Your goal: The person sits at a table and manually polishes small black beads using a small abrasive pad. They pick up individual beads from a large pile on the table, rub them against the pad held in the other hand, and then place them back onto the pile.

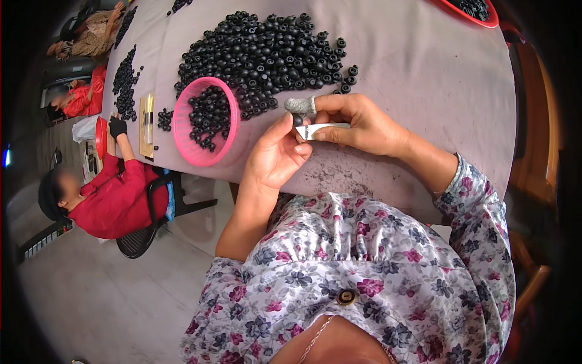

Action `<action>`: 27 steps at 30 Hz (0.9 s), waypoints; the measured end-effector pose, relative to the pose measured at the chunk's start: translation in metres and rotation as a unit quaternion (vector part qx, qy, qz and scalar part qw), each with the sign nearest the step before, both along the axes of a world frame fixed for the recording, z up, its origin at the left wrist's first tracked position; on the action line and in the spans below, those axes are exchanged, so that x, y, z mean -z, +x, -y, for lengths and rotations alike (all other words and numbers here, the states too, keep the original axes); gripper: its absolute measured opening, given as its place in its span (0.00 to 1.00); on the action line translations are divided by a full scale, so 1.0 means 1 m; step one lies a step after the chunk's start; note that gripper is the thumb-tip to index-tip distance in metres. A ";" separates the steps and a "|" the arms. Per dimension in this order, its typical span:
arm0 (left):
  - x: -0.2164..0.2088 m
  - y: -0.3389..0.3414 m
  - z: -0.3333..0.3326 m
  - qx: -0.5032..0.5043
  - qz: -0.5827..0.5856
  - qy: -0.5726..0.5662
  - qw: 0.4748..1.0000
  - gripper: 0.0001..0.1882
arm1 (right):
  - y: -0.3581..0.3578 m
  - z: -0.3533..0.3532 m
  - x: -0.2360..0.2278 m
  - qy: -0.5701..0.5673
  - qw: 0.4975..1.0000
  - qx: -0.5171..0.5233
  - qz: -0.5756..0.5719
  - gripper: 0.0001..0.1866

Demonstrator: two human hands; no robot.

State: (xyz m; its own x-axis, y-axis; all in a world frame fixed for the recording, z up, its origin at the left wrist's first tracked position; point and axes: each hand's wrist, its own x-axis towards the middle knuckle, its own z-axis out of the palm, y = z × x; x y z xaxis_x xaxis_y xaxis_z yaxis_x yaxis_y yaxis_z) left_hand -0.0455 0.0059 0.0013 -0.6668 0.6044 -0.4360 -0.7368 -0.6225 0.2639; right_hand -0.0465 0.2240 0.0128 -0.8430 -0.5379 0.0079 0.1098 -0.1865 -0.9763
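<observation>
Over the near part of the cloth-covered table, my left hand point(274, 151) pinches a small round black piece point(297, 121) between thumb and fingers. My right hand point(364, 128) is closed on a flat white strip-like tool point(324, 129), whose dark-marked tip meets the black piece. A grey knitted finger cover point(300, 106) wraps my right index finger and lies over the piece. Just beyond my hands spreads a big heap of black knob-like pieces point(267, 51), some with a hole showing. Left of my left hand, a pink plastic basket point(179, 130) leans tilted with more black pieces in it.
A red basin point(494, 18) of dark parts stands at the far right. Smaller black piles point(126, 85) and a yellowish board point(147, 121) lie along the left. A co-worker in red point(127, 197) sits on a black chair point(148, 236); other people are farther back. Dark crumbs dot the cloth.
</observation>
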 end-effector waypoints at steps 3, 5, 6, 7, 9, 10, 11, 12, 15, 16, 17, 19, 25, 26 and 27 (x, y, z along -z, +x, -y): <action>-0.001 0.002 0.000 0.003 0.000 -0.027 1.000 0.14 | -0.002 -0.003 0.002 0.007 1.000 -0.024 0.014 0.16; -0.002 0.002 -0.001 0.012 -0.012 -0.035 0.999 0.15 | -0.003 -0.004 0.003 0.010 0.999 -0.035 0.017 0.17; -0.003 0.002 -0.001 0.016 -0.016 -0.039 0.999 0.15 | -0.003 -0.005 0.002 0.012 0.999 -0.035 0.012 0.17; -0.004 0.003 -0.002 0.021 -0.020 -0.043 0.999 0.16 | -0.003 -0.005 0.001 0.014 0.999 -0.035 0.007 0.17; -0.004 0.004 -0.002 0.025 -0.028 -0.052 0.998 0.16 | -0.002 -0.003 -0.002 0.000 1.000 -0.020 0.019 0.14; -0.003 0.004 -0.002 0.024 -0.032 -0.056 0.998 0.17 | -0.001 -0.002 -0.003 -0.006 1.000 -0.012 0.024 0.13; -0.002 0.004 -0.001 0.023 -0.037 -0.060 0.997 0.17 | -0.001 -0.003 -0.001 -0.011 0.999 -0.022 0.024 0.13; -0.002 0.004 -0.001 0.023 -0.042 -0.058 0.997 0.17 | -0.003 -0.003 0.002 -0.015 0.999 -0.031 0.024 0.12; -0.001 0.005 0.000 0.023 -0.053 -0.053 0.997 0.17 | -0.007 -0.005 0.005 -0.032 0.998 -0.044 0.032 0.10; 0.001 0.005 0.001 0.021 -0.053 -0.051 0.997 0.17 | -0.007 -0.005 0.006 -0.038 0.998 -0.047 0.036 0.10; 0.001 0.005 0.001 0.019 -0.052 -0.048 0.997 0.17 | -0.007 -0.005 0.007 -0.039 0.998 -0.047 0.035 0.10; -0.003 0.006 -0.002 0.020 -0.055 -0.048 0.997 0.17 | -0.007 -0.005 0.008 -0.042 0.998 -0.047 0.033 0.10; 0.006 0.008 0.004 0.020 -0.091 -0.045 0.995 0.17 | -0.007 -0.005 0.007 -0.039 0.998 -0.046 0.035 0.09; 0.006 0.009 0.004 0.021 -0.099 -0.047 0.994 0.17 | -0.007 -0.005 0.007 -0.040 0.997 -0.047 0.037 0.09; 0.005 0.010 0.003 0.018 -0.101 -0.059 0.993 0.16 | -0.007 -0.005 0.008 -0.041 0.997 -0.049 0.039 0.09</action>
